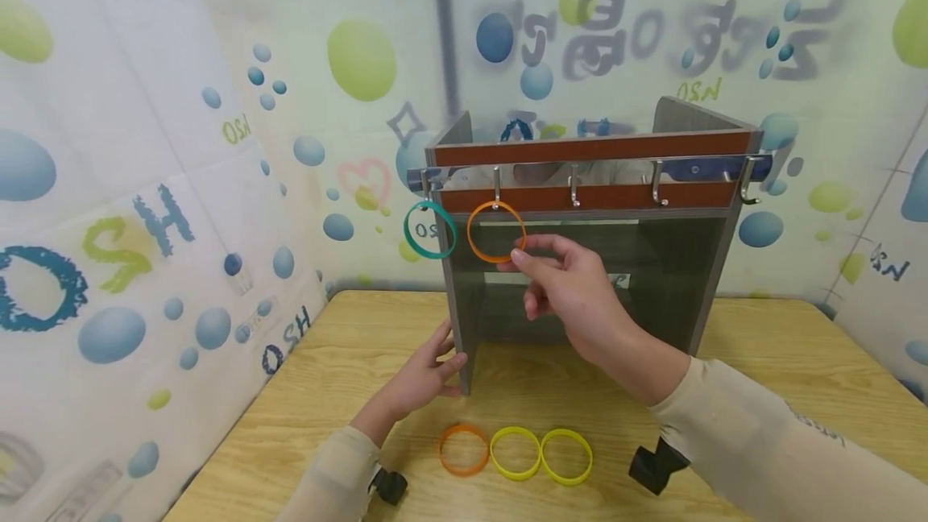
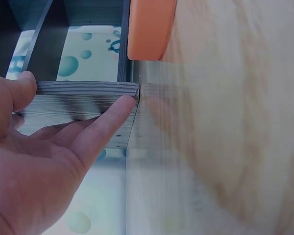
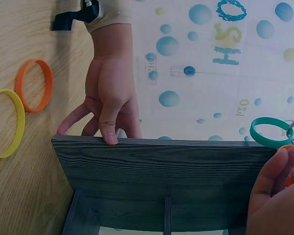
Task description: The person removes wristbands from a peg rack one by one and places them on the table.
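Observation:
My right hand [image 1: 580,296] pinches an orange silicone wristband [image 1: 473,244] between thumb and forefinger. The top of this band is at the tip of the second hook [image 1: 496,184] from the left; whether it is over the hook I cannot tell. A teal wristband [image 1: 408,236] hangs from the leftmost hook [image 1: 425,180]. My left hand [image 1: 420,377] holds the left side panel of a grey wooden shelf [image 1: 458,304] low down, thumb on its front edge [image 3: 186,142] and fingers along its outer face. In the right wrist view, my right fingers partly hide the orange band.
Another orange wristband [image 1: 442,457] and two yellow wristbands, the left one [image 1: 495,461] beside the right one [image 1: 590,466], lie on the wooden table [image 1: 290,441] before the shelf. More metal hooks [image 1: 657,184] line the rail to the right. A patterned curtain [image 1: 290,103] surrounds the table.

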Action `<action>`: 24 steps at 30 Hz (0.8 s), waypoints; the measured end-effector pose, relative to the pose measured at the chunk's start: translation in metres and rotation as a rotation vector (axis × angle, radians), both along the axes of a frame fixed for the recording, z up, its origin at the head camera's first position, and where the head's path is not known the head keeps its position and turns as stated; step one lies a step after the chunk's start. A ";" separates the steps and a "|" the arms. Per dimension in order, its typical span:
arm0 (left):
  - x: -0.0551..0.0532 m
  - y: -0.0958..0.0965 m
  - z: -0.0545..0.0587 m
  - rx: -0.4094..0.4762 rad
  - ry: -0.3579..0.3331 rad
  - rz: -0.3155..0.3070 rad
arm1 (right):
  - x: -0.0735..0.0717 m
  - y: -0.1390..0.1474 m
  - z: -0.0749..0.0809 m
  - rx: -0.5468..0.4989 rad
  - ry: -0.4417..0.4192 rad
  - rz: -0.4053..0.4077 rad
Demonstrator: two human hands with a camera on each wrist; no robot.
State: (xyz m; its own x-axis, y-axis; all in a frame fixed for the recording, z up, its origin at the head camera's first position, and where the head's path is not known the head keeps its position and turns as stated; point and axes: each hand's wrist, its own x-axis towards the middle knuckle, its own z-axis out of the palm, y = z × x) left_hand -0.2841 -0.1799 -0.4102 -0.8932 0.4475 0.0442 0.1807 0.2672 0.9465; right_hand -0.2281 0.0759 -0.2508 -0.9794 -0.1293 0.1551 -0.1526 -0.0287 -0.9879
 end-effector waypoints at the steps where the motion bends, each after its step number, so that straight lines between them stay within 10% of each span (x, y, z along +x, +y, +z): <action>1: 0.000 0.000 0.000 0.000 0.000 0.001 | 0.000 0.000 0.000 -0.001 0.000 0.000; 24: -0.003 -0.002 -0.004 -0.003 0.000 -0.004 | 0.002 -0.003 0.006 -0.024 0.059 0.022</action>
State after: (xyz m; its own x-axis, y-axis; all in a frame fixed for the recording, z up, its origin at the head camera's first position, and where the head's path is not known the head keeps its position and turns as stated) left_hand -0.2872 -0.1822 -0.4137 -0.8915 0.4510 0.0426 0.1814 0.2692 0.9459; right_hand -0.2264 0.0725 -0.2444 -0.9654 -0.1461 0.2159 -0.2097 -0.0564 -0.9761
